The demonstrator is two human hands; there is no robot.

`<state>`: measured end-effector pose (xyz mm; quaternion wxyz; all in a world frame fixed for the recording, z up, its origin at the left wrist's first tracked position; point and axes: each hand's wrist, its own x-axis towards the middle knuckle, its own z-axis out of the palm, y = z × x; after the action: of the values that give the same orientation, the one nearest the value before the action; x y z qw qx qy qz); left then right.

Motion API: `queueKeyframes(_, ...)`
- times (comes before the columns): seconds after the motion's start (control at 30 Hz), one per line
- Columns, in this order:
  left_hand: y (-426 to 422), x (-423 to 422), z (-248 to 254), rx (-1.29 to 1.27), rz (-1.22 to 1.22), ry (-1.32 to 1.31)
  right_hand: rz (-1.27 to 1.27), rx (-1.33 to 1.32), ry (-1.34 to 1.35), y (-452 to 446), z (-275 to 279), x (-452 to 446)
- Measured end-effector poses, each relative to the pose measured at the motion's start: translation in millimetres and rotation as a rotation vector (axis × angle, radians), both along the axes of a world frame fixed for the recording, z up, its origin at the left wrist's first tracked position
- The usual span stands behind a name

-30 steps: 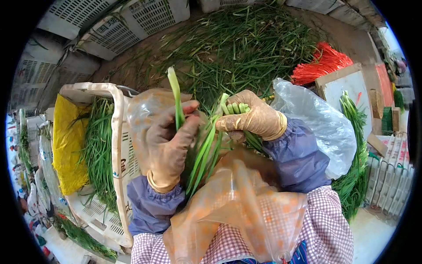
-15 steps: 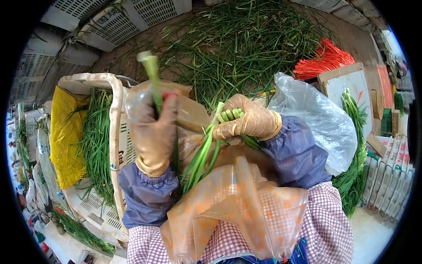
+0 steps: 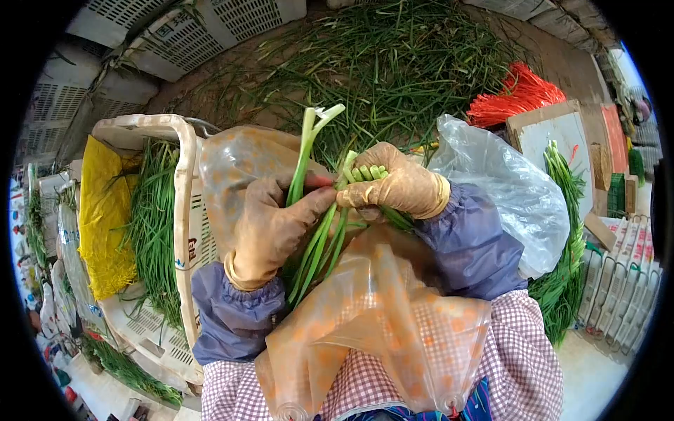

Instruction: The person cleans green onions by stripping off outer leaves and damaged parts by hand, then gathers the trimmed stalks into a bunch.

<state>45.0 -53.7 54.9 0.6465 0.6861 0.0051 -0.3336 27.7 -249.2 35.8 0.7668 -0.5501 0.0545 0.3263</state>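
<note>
Green stalks (image 3: 368, 172) sit partly hidden in the right hand (image 3: 407, 184).

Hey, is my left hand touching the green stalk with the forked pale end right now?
Touching. The head view shows the left hand gripping the green stalk between thumb and fingers, its forked end sticking up above them.

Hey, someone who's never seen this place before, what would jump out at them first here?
Probably the bright red strands heaped at upper right, beside the loose green leaves strewn across the ground. The yellow sheet by the plastic crate at left stands out too. In the center, the gloved left hand holds a pale-ended stalk beside the gloved right hand, which grips a green bunch.
</note>
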Motion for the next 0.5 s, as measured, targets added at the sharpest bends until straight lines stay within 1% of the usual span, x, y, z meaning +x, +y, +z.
queueKeyframes(0.07,-1.3,4.4,3.0,0.051,-0.037,-0.017,0.065,-0.087,-0.028,0.7,1.0,-0.7)
queueKeyframes(0.13,-4.2,3.4,2.6,0.101,-0.072,-0.035,0.061,-0.061,-0.038,1.1,-6.0,-1.6)
queueKeyframes(0.2,-10.6,-2.8,-2.0,0.295,-0.057,-0.606,0.059,-0.035,-0.048,0.9,-7.5,-1.7)
queueKeyframes(0.23,-11.2,-1.2,-2.7,0.28,-0.074,-0.687,0.081,0.024,-0.031,0.3,-5.5,-1.5)
queueKeyframes(0.27,-11.0,-0.4,-4.1,0.282,-0.073,-0.685,0.104,0.082,-0.015,0.0,-4.5,-1.5)
queueKeyframes(0.33,-9.6,1.3,-10.4,0.293,0.086,-0.9,0.091,0.056,-0.014,5.6,-4.7,-4.3)
queueKeyframes(0.37,-10.6,5.4,-19.5,0.315,0.234,-0.824,0.076,0.029,-0.014,7.1,-4.5,-5.7)
queueKeyframes(0.4,-6.2,11.1,-20.5,0.314,0.233,-0.825,0.073,0.028,-0.015,5.4,-3.7,-6.7)
queueKeyframes(0.47,4.9,22.6,-20.1,0.217,0.504,-0.426,0.042,0.023,-0.087,-0.3,-1.2,-8.0)
queueKeyframes(0.5,4.2,24.7,-20.5,0.075,0.517,-0.443,0.016,0.041,-0.064,-2.8,0.0,-7.2)
